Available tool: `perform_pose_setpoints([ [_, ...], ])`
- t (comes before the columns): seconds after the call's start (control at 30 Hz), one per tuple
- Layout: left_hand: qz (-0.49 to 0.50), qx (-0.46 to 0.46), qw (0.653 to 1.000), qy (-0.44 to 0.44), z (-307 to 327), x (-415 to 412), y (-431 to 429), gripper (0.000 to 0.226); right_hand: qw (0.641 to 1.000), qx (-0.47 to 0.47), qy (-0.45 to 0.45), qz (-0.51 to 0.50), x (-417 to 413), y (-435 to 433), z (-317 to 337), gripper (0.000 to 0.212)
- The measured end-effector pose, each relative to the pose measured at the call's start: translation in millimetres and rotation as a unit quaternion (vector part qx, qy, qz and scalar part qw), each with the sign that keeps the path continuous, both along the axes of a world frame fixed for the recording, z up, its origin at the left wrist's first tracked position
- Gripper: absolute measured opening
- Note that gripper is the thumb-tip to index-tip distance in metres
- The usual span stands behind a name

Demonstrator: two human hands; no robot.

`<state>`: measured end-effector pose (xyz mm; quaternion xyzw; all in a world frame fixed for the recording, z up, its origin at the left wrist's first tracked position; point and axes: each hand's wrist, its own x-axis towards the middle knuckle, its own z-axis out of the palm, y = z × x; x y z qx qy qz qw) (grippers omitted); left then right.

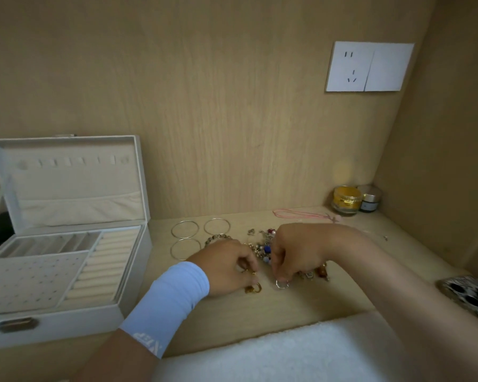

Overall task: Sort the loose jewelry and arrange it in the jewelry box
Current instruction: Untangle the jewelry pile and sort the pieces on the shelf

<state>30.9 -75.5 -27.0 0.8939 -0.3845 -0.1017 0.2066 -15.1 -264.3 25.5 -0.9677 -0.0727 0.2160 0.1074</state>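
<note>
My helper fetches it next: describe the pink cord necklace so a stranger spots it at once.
Find the white wall socket, then the yellow jar below it. Left of the jar lies the pink cord necklace, a thin string stretched alone behind the beaded jewelry pile.

Cream jewelry box (53, 329), lt-blue wristband (171, 301), silver bangles (185, 221), pink cord (301, 215), b&w spotted case (469, 296).

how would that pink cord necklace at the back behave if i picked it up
The pink cord necklace lies in thin slack strands on the wooden top, so it will probably hang limp and feel light. It lies apart from the tangled pile, so it likely lifts without snagging.
</note>
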Motion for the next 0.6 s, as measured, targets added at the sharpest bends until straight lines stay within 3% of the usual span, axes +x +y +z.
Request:
perform_pose_setpoints([
  [0.27, 0.008, 0.030, 0.998, 0.047, 6.1, -2.9, 11.8, 0.028, 0.994, 0.109, -0.023, -0.003, -16.1, 11.3, -20.3, 0.012],
  [0.33, 0.013, 0.034, 0.998, 0.047, 7.3, -4.2, 14.2, 0.027, 0.988, 0.127, -0.083, -0.045, -10.7, 0.5, -18.8, 0.010],
  [0.47, 0.034, 0.012, 0.997, 0.068, 12.2, -3.0, 14.4, 0.020, 0.965, 0.067, -0.221, -0.125, 8.2, -28.8, -18.5, 0.016],
  [0.6, 0.067, -0.056, 0.996, 0.031, 19.7, 12.4, -0.4, 0.013, 0.956, 0.005, -0.236, -0.175, 30.0, -55.0, -23.6, 0.018],
])
